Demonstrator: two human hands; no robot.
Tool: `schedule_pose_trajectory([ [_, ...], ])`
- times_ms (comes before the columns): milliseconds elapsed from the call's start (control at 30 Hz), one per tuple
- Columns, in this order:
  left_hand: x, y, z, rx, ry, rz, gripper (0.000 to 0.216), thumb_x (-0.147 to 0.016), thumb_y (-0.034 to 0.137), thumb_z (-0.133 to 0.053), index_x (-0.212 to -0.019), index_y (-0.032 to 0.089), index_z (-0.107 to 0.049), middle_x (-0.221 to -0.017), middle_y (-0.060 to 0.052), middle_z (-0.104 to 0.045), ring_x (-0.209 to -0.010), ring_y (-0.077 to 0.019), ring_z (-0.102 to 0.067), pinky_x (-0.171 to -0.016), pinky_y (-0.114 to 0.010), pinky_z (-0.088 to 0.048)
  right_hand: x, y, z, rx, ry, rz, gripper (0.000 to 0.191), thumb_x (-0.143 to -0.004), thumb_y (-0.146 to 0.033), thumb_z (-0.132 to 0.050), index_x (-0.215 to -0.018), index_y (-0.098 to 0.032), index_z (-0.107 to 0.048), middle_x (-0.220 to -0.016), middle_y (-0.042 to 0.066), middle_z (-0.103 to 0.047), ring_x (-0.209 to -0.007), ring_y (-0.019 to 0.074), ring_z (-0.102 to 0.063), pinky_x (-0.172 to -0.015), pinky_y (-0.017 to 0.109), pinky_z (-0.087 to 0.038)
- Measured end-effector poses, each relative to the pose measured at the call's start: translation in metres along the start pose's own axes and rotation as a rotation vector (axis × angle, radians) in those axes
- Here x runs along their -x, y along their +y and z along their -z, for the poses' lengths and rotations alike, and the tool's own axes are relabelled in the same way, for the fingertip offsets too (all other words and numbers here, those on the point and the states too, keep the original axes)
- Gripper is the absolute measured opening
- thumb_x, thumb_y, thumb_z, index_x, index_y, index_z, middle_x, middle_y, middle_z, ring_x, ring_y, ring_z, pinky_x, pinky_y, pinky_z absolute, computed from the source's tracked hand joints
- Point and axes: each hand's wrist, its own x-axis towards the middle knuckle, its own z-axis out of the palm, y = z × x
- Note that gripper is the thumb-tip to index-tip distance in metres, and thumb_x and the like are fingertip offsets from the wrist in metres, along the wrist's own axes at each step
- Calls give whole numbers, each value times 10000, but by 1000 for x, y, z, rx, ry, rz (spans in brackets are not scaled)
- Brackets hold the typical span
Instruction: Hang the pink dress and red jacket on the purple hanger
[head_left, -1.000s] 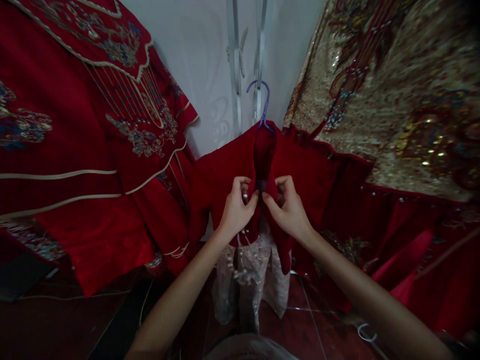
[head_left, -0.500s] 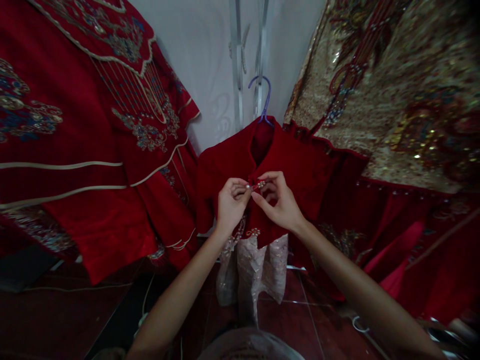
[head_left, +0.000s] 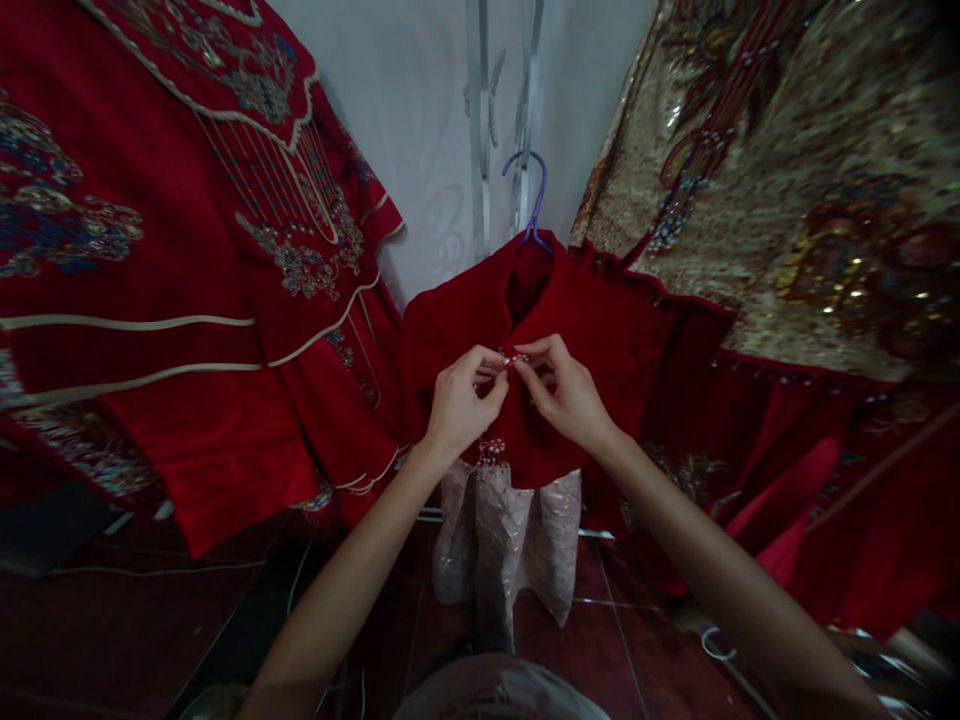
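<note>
Left hand [head_left: 466,400] and right hand [head_left: 568,398] pinch a beaded fastening [head_left: 512,360] on a red jacket [head_left: 600,310] hung from a purple hanger [head_left: 537,200], its front apparently drawn together, whether fully joined unclear

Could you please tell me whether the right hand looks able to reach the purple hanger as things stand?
Probably yes: the purple hanger shows its hook above the red jacket, with nothing visibly blocking the right hand, though that hand seems to be pinching the small fastening.
</note>
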Motion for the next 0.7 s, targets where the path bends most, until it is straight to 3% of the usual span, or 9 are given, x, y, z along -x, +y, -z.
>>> schedule_pose_trajectory([
  [333,-10,-3,10,-102,-109,-111,67,-794,216,-598,-841,170,-591,-769,-9,-668,-670,-107,-651,-664,-233,-567,-7,-1,5,123,-48,175,143,-951,-220,-435,-1063,-210,-524,-1026,71,-608,-972,175,-604,-862,339,-513],
  [533,-9,-6,7,-96,-119,-133,75,-793,182,-588,-864,166,-604,-770,-5,-663,-663,-98,-648,-652,-220,-562,-8,-4,13,-24,-125,108,180,-931,-262,-485,-1095,-211,-535,-1116,74,-611,-967,168,-621,-757,291,-563],
  [700,-12,-6,10,-111,-156,-202,51,-801,163,-572,-841,171,-602,-761,3,-646,-668,-90,-628,-644,-204,-537,-11,-2,18,-94,-163,61,224,-909,-275,-516,-1119,-195,-523,-1060,68,-608,-870,144,-628,-692,255,-562],
])
